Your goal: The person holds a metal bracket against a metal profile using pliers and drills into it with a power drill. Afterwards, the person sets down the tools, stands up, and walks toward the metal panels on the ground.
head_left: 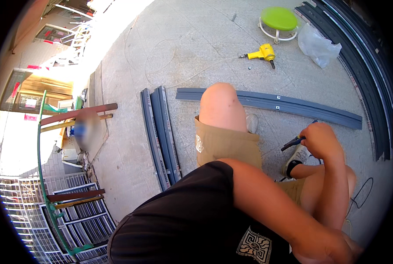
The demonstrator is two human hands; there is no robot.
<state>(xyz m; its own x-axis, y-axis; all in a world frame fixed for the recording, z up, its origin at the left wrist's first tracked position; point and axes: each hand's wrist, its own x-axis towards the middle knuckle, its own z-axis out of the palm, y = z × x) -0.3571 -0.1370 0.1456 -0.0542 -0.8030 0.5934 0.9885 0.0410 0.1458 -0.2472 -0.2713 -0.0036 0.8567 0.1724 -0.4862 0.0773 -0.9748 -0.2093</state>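
Observation:
In my right hand (322,138), a pair of pliers (292,143) with dark jaws and blue on the handle is gripped, above my right shoe (298,158). My left arm crosses my body. My left hand (328,251) lies at the lower right, by my right forearm, its fingers hidden from sight. Beyond my left knee, a long blue-grey metal profile (311,108) with small white square marks lies on the concrete. Two more grey profiles (161,132) lie side by side to the left of my knee.
A yellow impact wrench (262,53) with a thin hose lies ahead, near a round green stool (279,20) and a clear plastic bag (318,45). Long dark profiles (359,57) are stacked along the right. At left stand a green frame (41,145) and metal grilles (80,220). A black cable (364,193) curls at right.

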